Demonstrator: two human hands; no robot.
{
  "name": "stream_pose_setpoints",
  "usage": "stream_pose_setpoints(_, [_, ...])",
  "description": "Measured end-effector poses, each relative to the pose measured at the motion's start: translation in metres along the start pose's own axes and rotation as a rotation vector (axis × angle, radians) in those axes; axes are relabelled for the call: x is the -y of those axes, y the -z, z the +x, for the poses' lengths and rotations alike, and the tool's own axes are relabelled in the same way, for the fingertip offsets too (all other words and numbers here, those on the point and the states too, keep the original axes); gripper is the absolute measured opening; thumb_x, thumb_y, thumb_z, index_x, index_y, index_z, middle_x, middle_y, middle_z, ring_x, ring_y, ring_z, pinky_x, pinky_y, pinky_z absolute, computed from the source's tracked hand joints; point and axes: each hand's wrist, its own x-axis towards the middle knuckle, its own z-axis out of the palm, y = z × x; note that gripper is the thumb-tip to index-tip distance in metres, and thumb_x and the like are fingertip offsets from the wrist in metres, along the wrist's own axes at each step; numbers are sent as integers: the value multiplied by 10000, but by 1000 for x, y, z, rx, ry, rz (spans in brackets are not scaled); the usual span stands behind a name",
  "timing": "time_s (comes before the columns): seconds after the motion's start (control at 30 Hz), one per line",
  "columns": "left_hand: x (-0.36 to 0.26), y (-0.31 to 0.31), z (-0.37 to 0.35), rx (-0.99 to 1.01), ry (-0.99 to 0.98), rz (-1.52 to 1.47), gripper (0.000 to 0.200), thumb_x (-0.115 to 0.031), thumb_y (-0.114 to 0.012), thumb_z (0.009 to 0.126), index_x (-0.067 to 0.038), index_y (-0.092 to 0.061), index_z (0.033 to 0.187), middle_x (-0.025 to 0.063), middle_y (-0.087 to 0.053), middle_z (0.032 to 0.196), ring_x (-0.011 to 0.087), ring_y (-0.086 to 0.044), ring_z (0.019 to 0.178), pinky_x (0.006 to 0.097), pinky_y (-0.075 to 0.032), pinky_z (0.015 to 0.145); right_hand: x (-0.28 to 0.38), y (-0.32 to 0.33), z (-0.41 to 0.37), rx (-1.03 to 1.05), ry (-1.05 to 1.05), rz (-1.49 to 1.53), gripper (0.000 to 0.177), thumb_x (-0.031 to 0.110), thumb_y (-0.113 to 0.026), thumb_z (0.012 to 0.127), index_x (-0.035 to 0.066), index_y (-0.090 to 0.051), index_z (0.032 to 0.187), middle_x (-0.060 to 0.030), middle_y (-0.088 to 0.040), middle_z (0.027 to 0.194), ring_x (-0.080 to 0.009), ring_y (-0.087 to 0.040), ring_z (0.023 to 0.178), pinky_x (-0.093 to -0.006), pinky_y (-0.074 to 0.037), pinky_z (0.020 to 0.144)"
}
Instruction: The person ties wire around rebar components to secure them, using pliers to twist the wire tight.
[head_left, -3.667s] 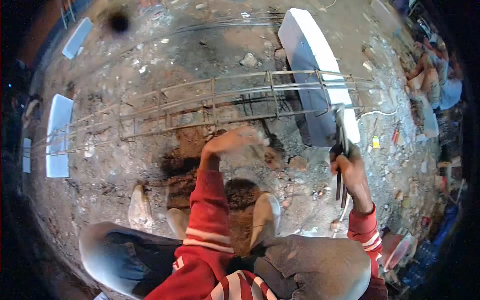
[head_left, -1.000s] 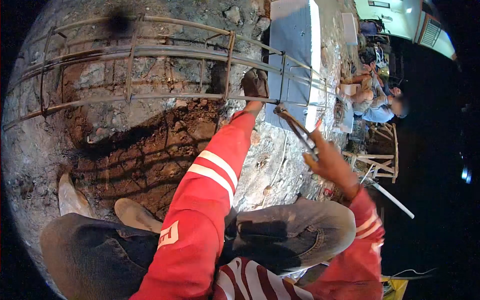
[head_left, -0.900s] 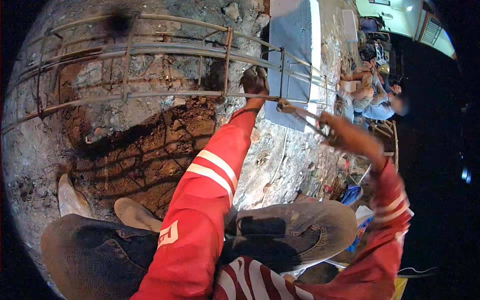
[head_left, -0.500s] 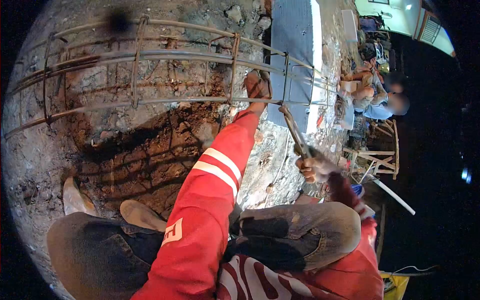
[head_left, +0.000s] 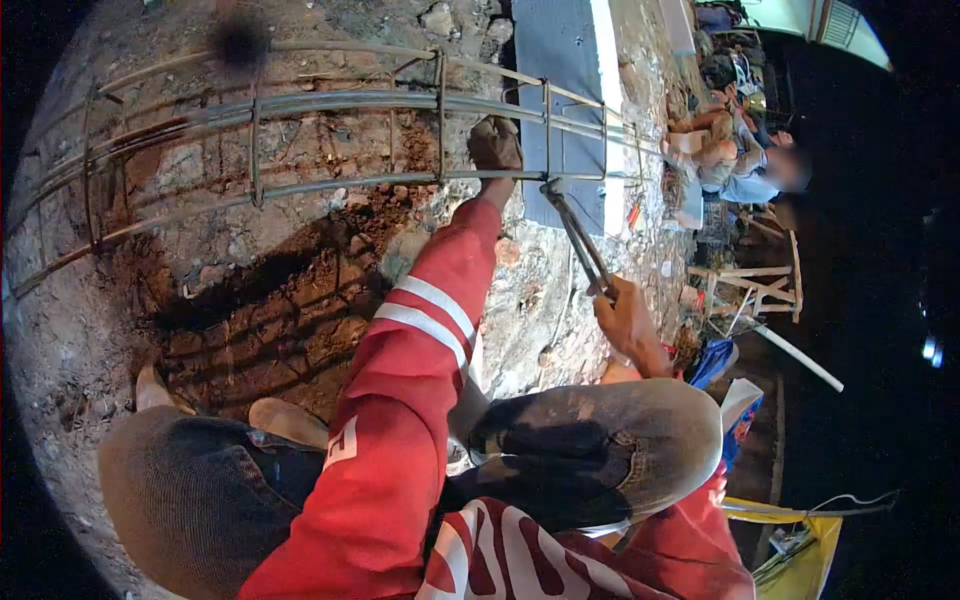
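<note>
A long rebar cage (head_left: 350,100) of steel bars and square stirrups runs across the view. My left hand (head_left: 495,145) is inside it, closed, between the middle bars and the near bar. What its fingers hold is hidden. My right hand (head_left: 632,322) is wrapped around the handles of a pair of pincers (head_left: 578,235). Their head touches or nearly touches the near bar, just right of my left wrist and beside a stirrup.
Under the cage's right part lies a grey board (head_left: 565,60) with a white edge. Dug brown soil (head_left: 290,320) is near my feet. Other people (head_left: 735,150) sit at the right, beyond rubble, near a wooden trestle (head_left: 755,285).
My view has shifted a little, moving the cage left and up. My right hand, blurred before, now shows clearly on the pincers. Their head stays by the near bar.
</note>
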Motion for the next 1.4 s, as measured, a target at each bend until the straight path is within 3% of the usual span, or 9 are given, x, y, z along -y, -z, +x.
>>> stream_pose_setpoints(0.13, [-72,75,12,97,48,-234,457,-541,-507,949,-118,-627,825,4,-546,633,112,-581,636,296,-460,570,1,13,6,11,-3,-2,439,374,-627,922,-51,-625,813,-206,-583,595,-316,-629,563,-443,-461,550])
stream_pose_setpoints(0.2, [-86,101,9,414,601,-624,394,-464,-496,955,-114,-618,821,-1,-550,631,140,-561,589,314,-470,589,-7,10,8,-84,7,-72,496,429,-646,914,-56,-627,808,-188,-580,568,-314,-632,547,-430,-458,528])
stream_pose_setpoints(0.43, [-88,140,-103,1116,668,-1173,531,-428,-637,890,-51,-562,1257,123,-625,1183,283,-569,1135,460,-426,1053,-10,-3,11,81,-33,140,423,364,-844,726,8,-618,694,-48,-586,598,-126,-531,542,-335,-444,502])
stream_pose_setpoints(0.57, [-138,114,-114,916,673,-1188,497,-436,-653,901,-46,-591,1202,93,-662,973,254,-619,979,427,-465,991,-31,1,26,394,-77,488,350,312,-850,714,20,-657,729,-37,-618,643,-119,-569,548,-274,-438,506])
stream_pose_setpoints(0.67, [-135,102,-115,859,803,-1529,327,-444,-622,934,-122,-565,928,-27,-449,632,136,-467,599,366,-465,719,-35,3,31,385,-113,459,373,319,-858,699,5,-660,744,-52,-623,637,-133,-620,598,-283,-461,518])
stream_pose_setpoints(0.8, [-147,103,-115,780,941,-1502,341,-463,-614,938,-156,-497,846,-46,-410,626,126,-430,563,344,-425,664,-16,-46,-2,-584,55,-407,597,315,-751,712,28,-528,1186,-162,-624,987,-342,-619,908,-469,-471,820])
stream_pose_setpoints(0.97, [-166,90,-122,523,956,-1377,352,-407,-667,922,-142,-459,819,-24,-401,636,144,-408,544,346,-405,589,-10,-53,5,-759,91,-600,702,205,-620,790,-16,-388,1415,-163,-541,1074,-353,-522,1008,-551,-356,903])
stream_pose_setpoints(1.2, [-160,77,-116,336,1021,-1109,395,-358,-678,920,-133,-465,675,-22,-403,560,131,-366,455,311,-391,509,-29,-53,25,-418,26,-285,443,142,-586,845,34,-520,1270,-207,-615,978,-419,-605,903,-550,-479,772])
stream_pose_setpoints(1.4, [-119,25,-124,168,1044,-701,402,-394,-666,913,-120,-500,670,7,-485,603,147,-441,482,309,-417,526,-36,-56,32,-495,108,-299,303,105,-594,851,47,-572,1147,-227,-653,969,-424,-642,879,-535,-493,736])
